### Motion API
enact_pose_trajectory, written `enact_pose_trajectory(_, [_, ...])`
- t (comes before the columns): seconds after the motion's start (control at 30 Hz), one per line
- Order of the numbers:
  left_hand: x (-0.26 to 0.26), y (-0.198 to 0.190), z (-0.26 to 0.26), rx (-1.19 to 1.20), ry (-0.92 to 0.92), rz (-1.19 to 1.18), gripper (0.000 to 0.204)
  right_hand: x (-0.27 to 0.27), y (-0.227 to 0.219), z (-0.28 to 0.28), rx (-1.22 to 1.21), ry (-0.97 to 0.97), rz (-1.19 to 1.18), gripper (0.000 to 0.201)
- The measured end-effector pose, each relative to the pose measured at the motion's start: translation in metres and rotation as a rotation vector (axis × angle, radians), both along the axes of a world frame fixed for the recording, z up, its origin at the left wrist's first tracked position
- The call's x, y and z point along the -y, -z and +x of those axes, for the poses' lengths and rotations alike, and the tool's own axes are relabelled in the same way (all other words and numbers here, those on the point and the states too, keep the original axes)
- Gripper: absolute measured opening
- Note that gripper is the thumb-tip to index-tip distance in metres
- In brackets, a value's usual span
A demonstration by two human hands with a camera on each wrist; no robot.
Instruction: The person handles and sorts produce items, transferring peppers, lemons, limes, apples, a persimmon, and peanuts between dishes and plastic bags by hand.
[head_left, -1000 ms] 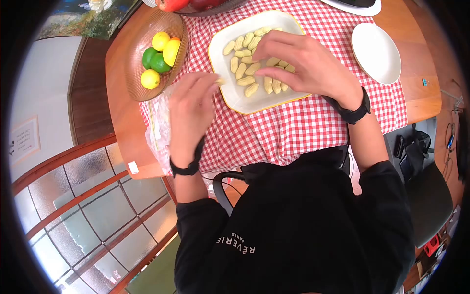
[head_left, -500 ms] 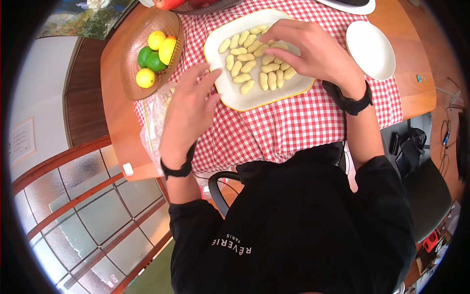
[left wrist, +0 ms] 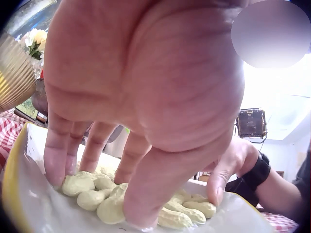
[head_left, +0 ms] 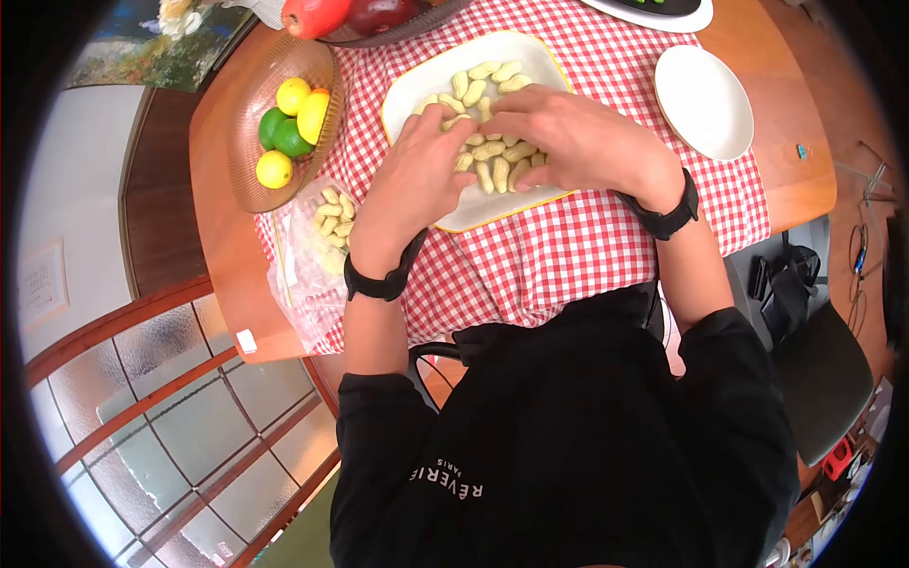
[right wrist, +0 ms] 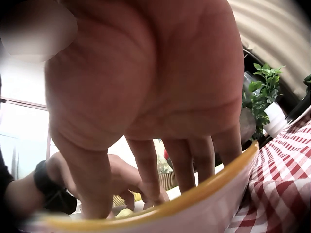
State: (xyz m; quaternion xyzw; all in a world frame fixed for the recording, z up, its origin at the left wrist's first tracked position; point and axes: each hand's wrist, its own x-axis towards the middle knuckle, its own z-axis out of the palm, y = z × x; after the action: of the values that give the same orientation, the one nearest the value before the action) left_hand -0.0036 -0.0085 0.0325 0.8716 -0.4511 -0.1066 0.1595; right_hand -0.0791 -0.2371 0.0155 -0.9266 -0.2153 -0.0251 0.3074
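A white dish (head_left: 414, 87) with a yellow rim holds many peanuts (head_left: 488, 150) in their shells. My left hand (head_left: 417, 175) reaches over its left side, and in the left wrist view the extended fingers (left wrist: 56, 160) and thumb point down among the peanuts (left wrist: 80, 183). From the other side comes my right hand (head_left: 582, 142), its fingers (right wrist: 180, 167) and thumb stretched downward inside the rim. Its thumb touches a peanut (left wrist: 199, 208) in the left wrist view. Part of the peanut layer is hidden beneath both hands.
Left of the dish lies a clear plastic bag (head_left: 308, 284) with more peanuts (head_left: 331, 218). A ribbed amber bowl (head_left: 248, 156) holds lemons and limes. An oval white plate (head_left: 703, 102) sits at right. A dark fruit bowl (head_left: 417, 30) stands beyond the dish, all on a checkered cloth (head_left: 587, 237).
My left hand has moved right, from beside the dish's left rim to over the peanuts, uncovering the bag. The right hand has shifted left and nearer to me, and the peanuts under the hands have shifted.
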Motion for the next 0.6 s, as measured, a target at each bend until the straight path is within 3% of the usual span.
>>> enact_pose_trajectory(0.13, [0.0065,0.0022,-0.0042,-0.084,-0.013,-0.057,0.048,-0.0022,0.0122,0.0015,0.099,-0.007,-0.045,0.045])
enact_pose_trajectory(0.47, [0.0057,0.0069,-0.0033,-0.083,-0.068,-0.175,0.024,-0.0045,0.0121,0.0016,0.082,0.030,-0.068,0.037])
enact_pose_trajectory(0.6, [0.0016,0.0050,-0.0014,-0.069,-0.055,-0.231,0.024,-0.0003,0.0049,0.0044,0.062,0.042,-0.076,0.036])
